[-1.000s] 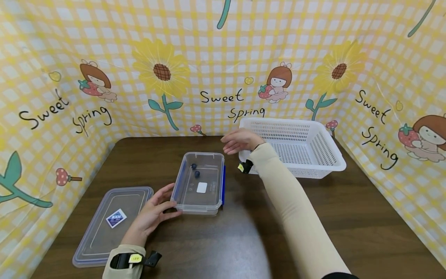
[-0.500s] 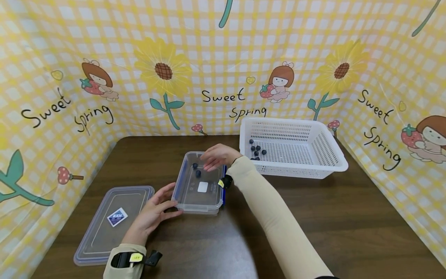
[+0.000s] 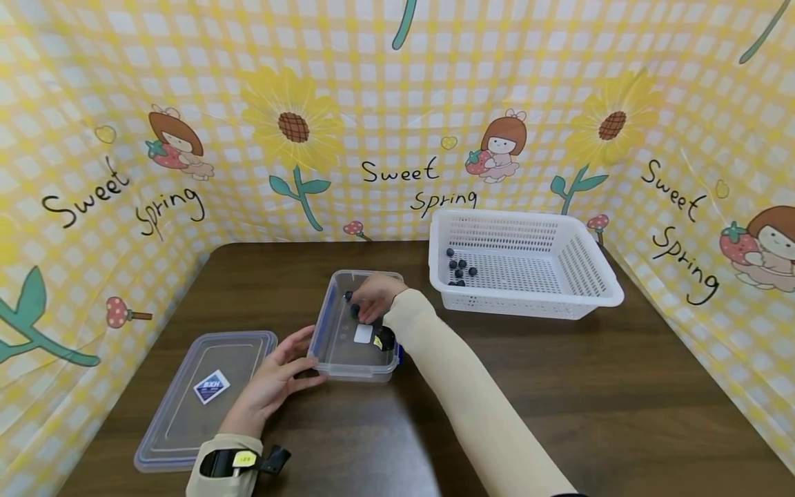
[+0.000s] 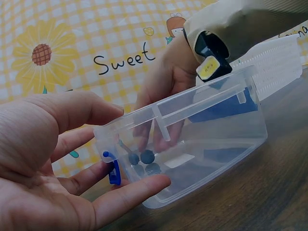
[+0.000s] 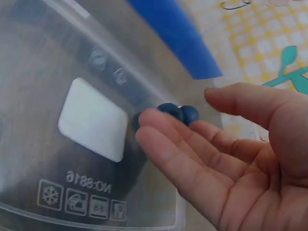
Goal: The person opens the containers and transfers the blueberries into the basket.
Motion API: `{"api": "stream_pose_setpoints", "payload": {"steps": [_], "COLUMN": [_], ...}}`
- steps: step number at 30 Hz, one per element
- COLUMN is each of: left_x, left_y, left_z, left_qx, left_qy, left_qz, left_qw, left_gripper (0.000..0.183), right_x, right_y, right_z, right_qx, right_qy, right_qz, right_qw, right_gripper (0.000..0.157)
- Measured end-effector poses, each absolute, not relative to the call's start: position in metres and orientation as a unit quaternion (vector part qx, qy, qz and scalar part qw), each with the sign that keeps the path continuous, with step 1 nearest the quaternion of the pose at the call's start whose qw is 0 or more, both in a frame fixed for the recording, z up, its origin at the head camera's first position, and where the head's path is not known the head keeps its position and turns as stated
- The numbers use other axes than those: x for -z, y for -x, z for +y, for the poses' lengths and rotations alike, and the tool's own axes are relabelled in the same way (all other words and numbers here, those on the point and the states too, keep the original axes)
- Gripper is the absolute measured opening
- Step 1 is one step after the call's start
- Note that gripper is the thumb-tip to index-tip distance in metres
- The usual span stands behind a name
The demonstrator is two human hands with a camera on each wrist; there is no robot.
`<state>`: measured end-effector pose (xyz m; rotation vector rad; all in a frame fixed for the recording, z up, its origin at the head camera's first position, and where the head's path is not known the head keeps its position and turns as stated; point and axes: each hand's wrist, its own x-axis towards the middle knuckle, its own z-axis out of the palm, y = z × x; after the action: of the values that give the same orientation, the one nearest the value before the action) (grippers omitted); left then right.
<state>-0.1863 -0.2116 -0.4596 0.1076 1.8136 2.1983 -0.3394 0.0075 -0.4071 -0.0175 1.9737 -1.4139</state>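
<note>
A clear plastic food container [image 3: 357, 369] with blue side latches stands on the table, its lid off. My left hand [image 3: 273, 379] holds its near left corner, thumb at the rim and fingers along the side. Two blueberries [image 4: 147, 157] lie inside, doubled by reflections in the plastic. My right hand [image 3: 375, 297] is down in the container with its fingertips beside the berries. In the right wrist view its thumb [image 5: 236, 98] is apart from the loosely bent fingers, partly in front of the berries; no berry is clearly pinched.
The blue-rimmed lid [image 3: 180, 414] lies flat at the left, partly behind the left forearm. At the back right is a white perforated basket [image 3: 528, 300] with several blueberries [image 3: 473, 272] at its left end. A checked cloth [image 3: 397, 103] walls the table.
My right hand has moved left and down from the white basket's left edge into the container. The basket's blueberries came into sight as it left. The left hand has stayed at the corner.
</note>
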Motion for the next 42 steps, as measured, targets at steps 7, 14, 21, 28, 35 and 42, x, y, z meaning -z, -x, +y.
{"api": "stream_pose_setpoints", "payload": {"steps": [7, 14, 21, 28, 35, 42], "left_x": [0.460, 0.461, 0.461, 0.462, 0.463, 0.465], "left_y": [0.185, 0.187, 0.187, 0.187, 0.187, 0.188], "left_z": [-0.211, -0.210, -0.211, -0.210, -0.209, -0.211], "left_qx": [-0.762, -0.763, -0.765, -0.764, -0.764, -0.765], "left_qy": [-0.044, -0.040, -0.040, -0.038, -0.044, -0.042], "left_qz": [0.629, 0.628, 0.626, 0.628, 0.629, 0.627], "left_qw": [0.145, 0.147, 0.146, 0.146, 0.139, 0.142], "left_gripper": [0.061, 0.062, 0.063, 0.062, 0.061, 0.061], "right_x": [0.416, 0.420, 0.420, 0.422, 0.412, 0.394], "right_y": [0.333, 0.332, 0.331, 0.336, 0.347, 0.353], "right_z": [0.002, 0.000, 0.001, 0.001, 0.005, 0.020], "right_qx": [0.534, 0.571, 0.580, 0.579, 0.619, 0.624], "right_qy": [-0.005, -0.034, -0.032, -0.029, -0.008, 0.017], "right_qz": [0.781, 0.751, 0.743, 0.742, 0.712, 0.710], "right_qw": [0.325, 0.329, 0.332, 0.336, 0.332, 0.328], "right_gripper": [0.027, 0.018, 0.015, 0.013, 0.008, 0.033]}}
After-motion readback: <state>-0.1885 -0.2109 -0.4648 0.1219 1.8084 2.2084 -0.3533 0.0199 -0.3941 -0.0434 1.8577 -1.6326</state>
